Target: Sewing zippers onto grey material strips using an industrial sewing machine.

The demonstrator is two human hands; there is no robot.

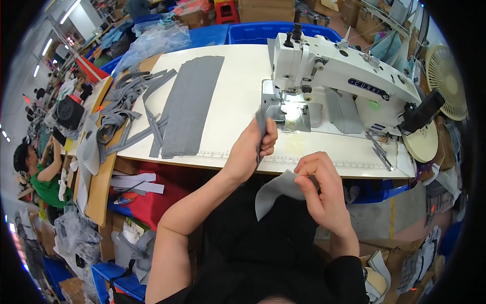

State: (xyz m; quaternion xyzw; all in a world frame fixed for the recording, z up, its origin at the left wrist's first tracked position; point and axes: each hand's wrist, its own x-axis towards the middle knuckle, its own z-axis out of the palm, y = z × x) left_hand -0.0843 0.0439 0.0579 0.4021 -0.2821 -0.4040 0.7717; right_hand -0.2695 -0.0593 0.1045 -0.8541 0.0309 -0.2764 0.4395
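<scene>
Just in front of the sewing machine's needle area, my left hand [246, 148] is closed on a dark grey fabric piece [260, 124], held upright and seen nearly edge-on. Lower and to the right, my right hand [324, 195] pinches a light grey curved piece [276, 191] between thumb and fingers. That piece hangs over my lap, past the table's front edge. The white sewing machine [336, 68] stands on the table's right side. Left of it lies a flat stack of dark grey fabric [191, 106]. Several light grey pieces [342, 112] are stacked under the machine's arm.
Loose grey strips [132, 88] tangle at the table's left edge. Metal snips [379, 151] lie at the right. A blue bin [248, 33] stands behind, a fan [446, 81] at far right. Another person [44, 175] in green works at far left.
</scene>
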